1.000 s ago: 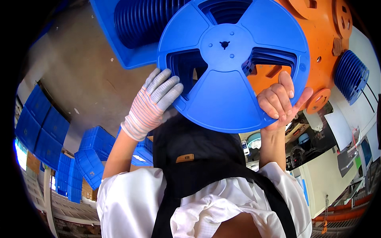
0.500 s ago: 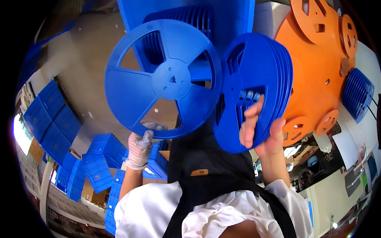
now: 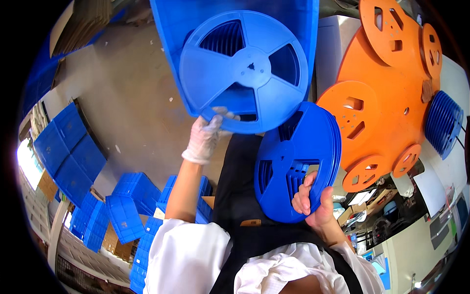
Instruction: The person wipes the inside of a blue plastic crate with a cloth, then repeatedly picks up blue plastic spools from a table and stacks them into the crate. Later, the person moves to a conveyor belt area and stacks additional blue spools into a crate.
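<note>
The person's left hand, in a pale glove, has its fingers wrapped on the lower-left rim of a single blue reel, tilted up in front of a big blue bin. From where I'm standing I can't tell if it's actually inside the bin, tbh. The bare right hand is gripping a stack of blue reels near the black apron, fingers hooked into a cutout. Over to the right, a large orange disc carries smaller orange discs
</note>
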{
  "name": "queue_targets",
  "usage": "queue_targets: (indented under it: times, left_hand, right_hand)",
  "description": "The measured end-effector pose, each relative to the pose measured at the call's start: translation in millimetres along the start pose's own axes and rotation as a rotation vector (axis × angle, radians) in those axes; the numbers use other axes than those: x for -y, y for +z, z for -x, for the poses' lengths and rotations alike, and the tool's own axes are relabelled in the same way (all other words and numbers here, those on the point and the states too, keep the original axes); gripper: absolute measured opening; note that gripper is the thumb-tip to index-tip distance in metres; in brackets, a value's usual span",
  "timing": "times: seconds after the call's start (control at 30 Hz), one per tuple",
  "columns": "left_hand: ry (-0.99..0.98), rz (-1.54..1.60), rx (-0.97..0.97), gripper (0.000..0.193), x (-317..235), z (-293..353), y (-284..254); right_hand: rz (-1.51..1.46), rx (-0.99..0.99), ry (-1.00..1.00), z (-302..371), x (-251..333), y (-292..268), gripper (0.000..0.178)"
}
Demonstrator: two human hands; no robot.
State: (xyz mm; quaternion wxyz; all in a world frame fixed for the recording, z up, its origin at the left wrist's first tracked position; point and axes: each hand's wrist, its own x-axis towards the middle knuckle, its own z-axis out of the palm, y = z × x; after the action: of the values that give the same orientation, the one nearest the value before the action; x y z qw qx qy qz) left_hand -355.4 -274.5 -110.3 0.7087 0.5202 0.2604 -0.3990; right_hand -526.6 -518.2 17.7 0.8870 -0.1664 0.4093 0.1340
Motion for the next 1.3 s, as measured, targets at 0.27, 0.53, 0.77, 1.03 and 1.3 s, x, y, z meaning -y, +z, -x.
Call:
queue_targets:
  times: [0.27,0.53,0.77,1.03,1.3]
  left_hand:
    - [-0.027,-0.354,-0.100,0.029,48,-165,67]
    - [0.231,-0.978,-0.234,0.043,89,-217,23]
    - [0.591,-1.610,0.115,0.058,2,-52,111]
    - [0.612,-1.480,0.302,0.062,1,2,114]
    - [0.679,-1.447,0.803,0.073,-1,54,50]
  right_hand:
    - [0.036,0.014,-0.009,2,-7,-9,0.060]
    - [-0.147,0.117,-0.118,-8,14,-20,0.060]
    - [-0.420,0.373,-0.188,-27,32,-36,0.051]
    - [-0.536,0.490,-0.145,-31,40,-33,0.052]
    - [-0.582,0.472,-0.172,-48,60,-35,0.044]
